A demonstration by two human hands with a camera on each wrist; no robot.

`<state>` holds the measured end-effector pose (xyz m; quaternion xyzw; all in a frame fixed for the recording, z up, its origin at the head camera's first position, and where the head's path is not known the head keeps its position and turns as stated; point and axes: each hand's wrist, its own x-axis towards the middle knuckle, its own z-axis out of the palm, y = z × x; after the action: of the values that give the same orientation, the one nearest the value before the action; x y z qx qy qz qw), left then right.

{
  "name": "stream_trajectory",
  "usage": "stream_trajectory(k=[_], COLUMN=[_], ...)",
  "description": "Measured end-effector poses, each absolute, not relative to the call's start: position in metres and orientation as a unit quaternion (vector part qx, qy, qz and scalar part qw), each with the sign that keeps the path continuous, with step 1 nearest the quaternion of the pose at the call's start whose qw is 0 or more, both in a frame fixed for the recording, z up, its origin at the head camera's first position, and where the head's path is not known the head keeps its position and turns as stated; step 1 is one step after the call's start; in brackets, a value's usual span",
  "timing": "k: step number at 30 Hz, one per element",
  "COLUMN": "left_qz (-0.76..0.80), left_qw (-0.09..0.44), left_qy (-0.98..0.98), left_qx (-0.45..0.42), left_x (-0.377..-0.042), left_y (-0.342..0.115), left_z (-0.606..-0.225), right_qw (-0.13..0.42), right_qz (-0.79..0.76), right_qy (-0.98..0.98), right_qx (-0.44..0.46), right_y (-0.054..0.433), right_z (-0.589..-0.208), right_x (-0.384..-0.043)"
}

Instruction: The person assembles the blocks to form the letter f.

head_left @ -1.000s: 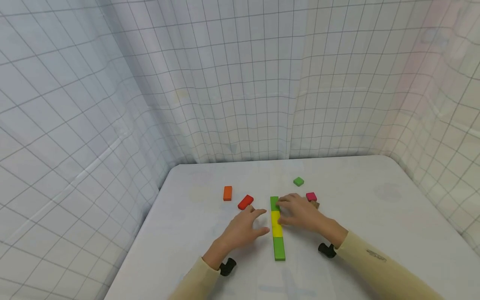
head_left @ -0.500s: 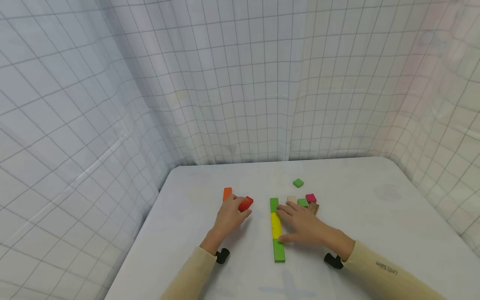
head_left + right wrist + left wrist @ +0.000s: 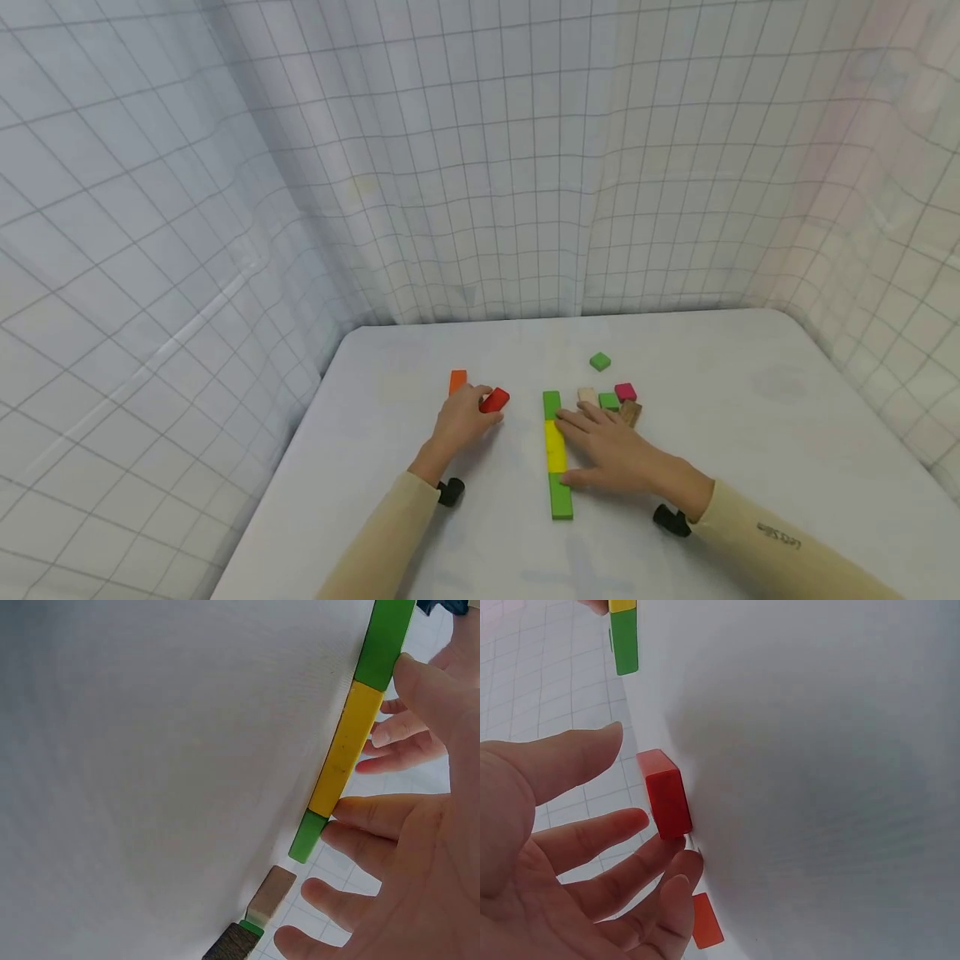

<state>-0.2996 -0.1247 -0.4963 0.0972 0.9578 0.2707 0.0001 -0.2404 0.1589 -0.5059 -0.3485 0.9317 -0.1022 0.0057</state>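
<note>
My left hand (image 3: 457,423) reaches around a red block (image 3: 495,401) lying slantwise on the table. In the left wrist view its fingertips are right at the near end of the red block (image 3: 669,802), while the thumb stands apart from it. An orange block (image 3: 457,381) lies just beyond the fingers, partly hidden. My right hand (image 3: 618,457) rests along a straight row: a short green block (image 3: 551,405), a yellow block (image 3: 555,447) and a longer green block (image 3: 561,497), end to end. Its fingers are spread, with thumb and fingertips at the row's right side.
Beyond the right hand are a cream block (image 3: 587,396), a small green block (image 3: 609,402), a magenta block (image 3: 626,392) and a brown block (image 3: 632,412). Another green block (image 3: 600,361) lies farther back. Gridded white curtains (image 3: 480,167) enclose the white table (image 3: 360,400).
My left hand has moved left and away from the row to the red block. The right hand has slid slightly nearer along the row and spread, uncovering the cream and small green blocks.
</note>
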Motion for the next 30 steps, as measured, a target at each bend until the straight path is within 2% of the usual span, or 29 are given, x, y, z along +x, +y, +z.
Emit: stream_trajectory(k=[15, 30], left_qz=[0.281, 0.291], left_qw=[0.026, 0.009], left_qy=[0.958, 0.953], left_qx=[0.060, 0.087], left_x=[-0.313, -0.317], left_y=[-0.128, -0.121], left_z=[-0.489, -0.493], right_qw=[0.003, 0.012], right_qz=[-0.081, -0.075], right_qy=[0.933, 0.934], right_qx=[-0.351, -0.349], right_y=[0.153, 0.156], right_z=[-0.501, -0.501], right_x=[-0.241, -0.238])
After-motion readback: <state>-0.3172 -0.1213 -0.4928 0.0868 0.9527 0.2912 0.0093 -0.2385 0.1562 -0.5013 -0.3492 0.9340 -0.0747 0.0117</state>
